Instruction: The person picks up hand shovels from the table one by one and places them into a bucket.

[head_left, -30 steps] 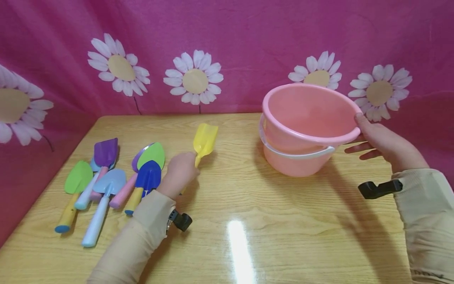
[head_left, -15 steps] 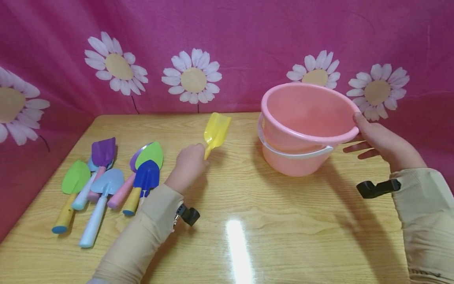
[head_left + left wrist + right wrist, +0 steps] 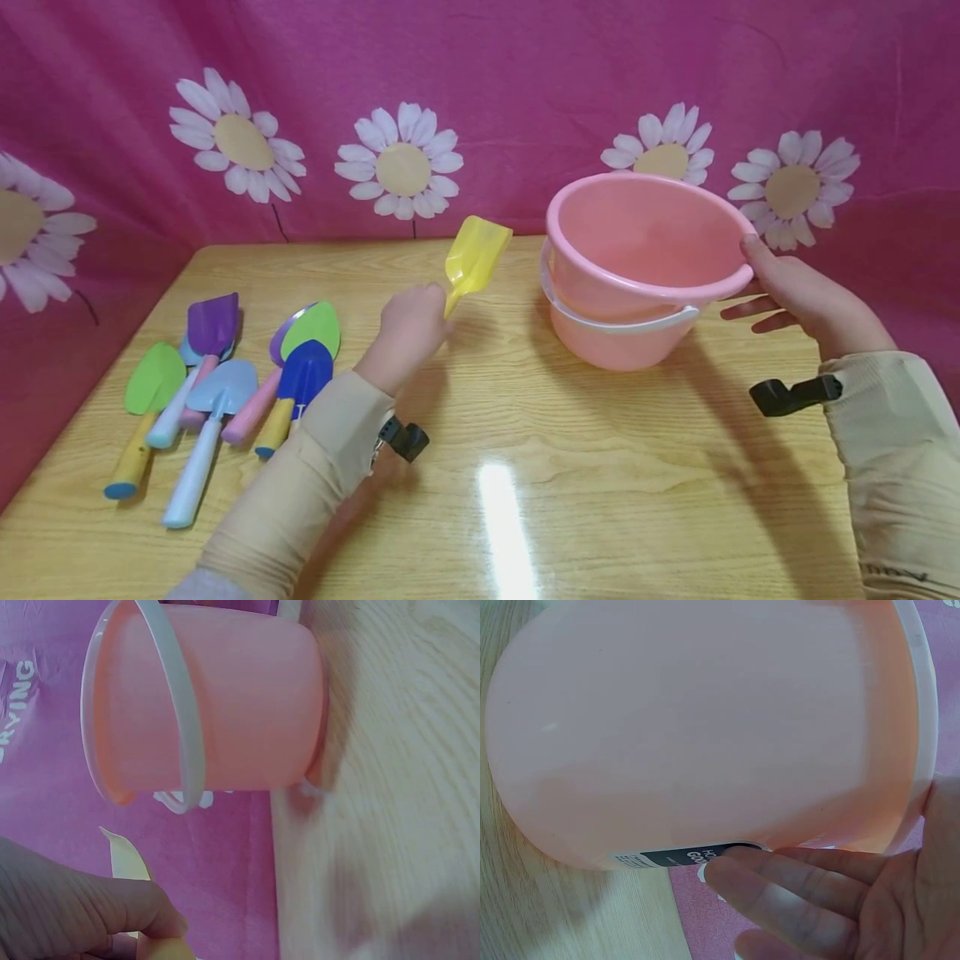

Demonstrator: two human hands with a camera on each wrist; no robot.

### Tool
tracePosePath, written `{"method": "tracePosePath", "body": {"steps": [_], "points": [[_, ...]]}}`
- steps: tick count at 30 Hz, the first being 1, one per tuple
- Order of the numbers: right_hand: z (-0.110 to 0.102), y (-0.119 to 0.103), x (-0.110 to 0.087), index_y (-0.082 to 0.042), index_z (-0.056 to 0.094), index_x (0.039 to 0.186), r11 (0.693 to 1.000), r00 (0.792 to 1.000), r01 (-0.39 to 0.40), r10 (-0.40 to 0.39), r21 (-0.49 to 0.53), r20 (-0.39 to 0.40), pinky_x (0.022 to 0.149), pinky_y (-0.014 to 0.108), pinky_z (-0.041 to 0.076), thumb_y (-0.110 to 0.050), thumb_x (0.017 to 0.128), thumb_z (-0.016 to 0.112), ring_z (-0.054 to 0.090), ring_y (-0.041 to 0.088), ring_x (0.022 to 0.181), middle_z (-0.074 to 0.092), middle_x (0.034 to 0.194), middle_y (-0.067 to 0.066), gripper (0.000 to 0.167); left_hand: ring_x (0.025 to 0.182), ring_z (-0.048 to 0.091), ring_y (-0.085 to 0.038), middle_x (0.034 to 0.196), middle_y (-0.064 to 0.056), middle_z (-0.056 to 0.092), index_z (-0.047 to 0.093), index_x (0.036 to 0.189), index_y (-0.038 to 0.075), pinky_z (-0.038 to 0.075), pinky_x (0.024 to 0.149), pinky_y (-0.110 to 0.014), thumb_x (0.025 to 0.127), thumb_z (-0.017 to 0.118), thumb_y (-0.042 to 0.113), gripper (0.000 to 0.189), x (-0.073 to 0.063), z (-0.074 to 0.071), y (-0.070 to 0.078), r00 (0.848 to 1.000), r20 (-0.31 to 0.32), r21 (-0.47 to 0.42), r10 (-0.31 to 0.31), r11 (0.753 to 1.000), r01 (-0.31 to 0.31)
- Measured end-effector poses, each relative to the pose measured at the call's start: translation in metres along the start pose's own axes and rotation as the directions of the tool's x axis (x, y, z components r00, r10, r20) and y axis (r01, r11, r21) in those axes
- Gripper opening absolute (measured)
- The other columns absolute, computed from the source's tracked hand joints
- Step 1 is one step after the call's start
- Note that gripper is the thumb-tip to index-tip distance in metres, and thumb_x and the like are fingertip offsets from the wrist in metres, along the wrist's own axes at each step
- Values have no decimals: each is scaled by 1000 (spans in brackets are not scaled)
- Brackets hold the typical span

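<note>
My left hand (image 3: 411,333) grips the handle of a small yellow shovel (image 3: 476,254), its scoop pointing up and away, raised over the middle of the table. To the right stands a pink bucket (image 3: 626,346) with its white carrying handle (image 3: 621,325) hanging down at the front. My right hand (image 3: 806,300) holds the bucket's right rim, thumb over the edge. In the right wrist view the other fingers (image 3: 780,900) reach along the bucket's outside wall, by a dark label (image 3: 705,855). The left wrist view shows the shovel (image 3: 129,859) below the bucket's rim, apart from it.
Several hand trowels lie in a loose group at the left: a light blue one (image 3: 222,390), a green one (image 3: 155,379), a purple one (image 3: 212,325) and a dark blue one (image 3: 306,371) among them. A pink flowered cloth (image 3: 517,117) hangs behind the wooden table (image 3: 600,483).
My left hand has carried the yellow shovel up and to the right, away from the trowels and closer to the bucket. My right hand and the bucket have stayed in place.
</note>
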State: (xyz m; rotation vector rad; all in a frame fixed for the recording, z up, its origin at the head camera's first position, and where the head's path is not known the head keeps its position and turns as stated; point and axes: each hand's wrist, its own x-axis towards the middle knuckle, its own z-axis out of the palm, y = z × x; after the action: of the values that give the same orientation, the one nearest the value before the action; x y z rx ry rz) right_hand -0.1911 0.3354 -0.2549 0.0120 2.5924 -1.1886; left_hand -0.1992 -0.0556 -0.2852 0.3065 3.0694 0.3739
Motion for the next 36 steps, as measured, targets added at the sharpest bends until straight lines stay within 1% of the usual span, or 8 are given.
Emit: {"method": "tracePosePath", "body": {"steps": [8, 15, 19, 22, 25, 28, 32, 36], "points": [[-3, -1, 0, 5, 39, 125, 1000, 1000, -4, 4, 15, -8, 66, 42, 48, -59, 89, 14, 64, 12, 78, 65, 101, 4, 78, 63, 50, -19, 74, -7, 55, 57, 92, 0, 44, 53, -31, 78, 64, 10, 19, 1, -17, 12, 999, -30, 42, 46, 998, -45], [-2, -2, 0, 7, 34, 129, 1000, 1000, 2, -2, -2, -11, 64, 41, 49, -59, 89, 12, 64, 15, 79, 62, 107, 13, 81, 62, 51, -19, 72, -6, 55, 57, 88, 2, 45, 52, -34, 78, 65, 13, 17, 5, -31, 23, 997, -46, 90, 60, 994, -56], [-2, -2, -2, 7, 35, 128, 1000, 1000, -4, 4, 5, -11, 65, 41, 49, -59, 89, 12, 64, 15, 80, 62, 106, 11, 80, 63, 53, -21, 73, -7, 57, 59, 86, 2, 46, 52, -36, 78, 64, 12, 13, 8, -40, 29, 994, -77, 120, 74, 991, -64], [-1, -2, -2, 6, 35, 129, 1000, 1000, -4, 4, 6, -11, 65, 41, 49, -60, 89, 13, 64, 17, 81, 62, 107, 14, 80, 64, 55, -21, 76, -8, 58, 59, 91, 1, 48, 54, -36, 79, 63, 13, 17, 10, -46, 33, 995, -73, 132, 70, 990, -60], [0, -2, -2, 7, 34, 129, 1000, 1000, 2, -2, -4, -12, 64, 42, 49, -59, 89, 12, 64, 19, 82, 59, 110, 18, 80, 65, 55, -20, 77, -8, 57, 58, 98, 2, 49, 55, -34, 80, 65, 17, 25, 11, -52, 39, 997, -52, 159, 58, 986, -49], [0, -2, -2, 7, 33, 129, 1000, 1000, 4, -4, -7, -2, 64, 42, 49, -58, 89, 12, 64, 21, 83, 58, 111, 20, 79, 65, 54, -19, 77, -6, 56, 58, 99, 4, 48, 54, -33, 80, 65, 19, 25, 13, -57, 44, 997, -39, 188, 60, 981, -52], [1, -2, -2, 6, 34, 129, 1000, 1000, 8, -8, -14, 1, 64, 42, 49, -58, 90, 12, 63, 24, 85, 57, 112, 22, 79, 66, 54, -19, 76, -5, 57, 60, 96, 7, 47, 54, -33, 81, 64, 17, 19, 17, -62, 52, 996, -24, 225, 83, 971, -76], [0, -3, -3, 6, 34, 129, 1000, 1000, 14, -14, -18, -1, 63, 42, 49, -57, 90, 12, 63, 25, 85, 57, 112, 23, 78, 70, 56, -21, 77, -4, 58, 62, 92, 9, 47, 54, -35, 82, 60, 12, 10, 20, -66, 63, 994, -19, 280, 110, 955, -101]]}}
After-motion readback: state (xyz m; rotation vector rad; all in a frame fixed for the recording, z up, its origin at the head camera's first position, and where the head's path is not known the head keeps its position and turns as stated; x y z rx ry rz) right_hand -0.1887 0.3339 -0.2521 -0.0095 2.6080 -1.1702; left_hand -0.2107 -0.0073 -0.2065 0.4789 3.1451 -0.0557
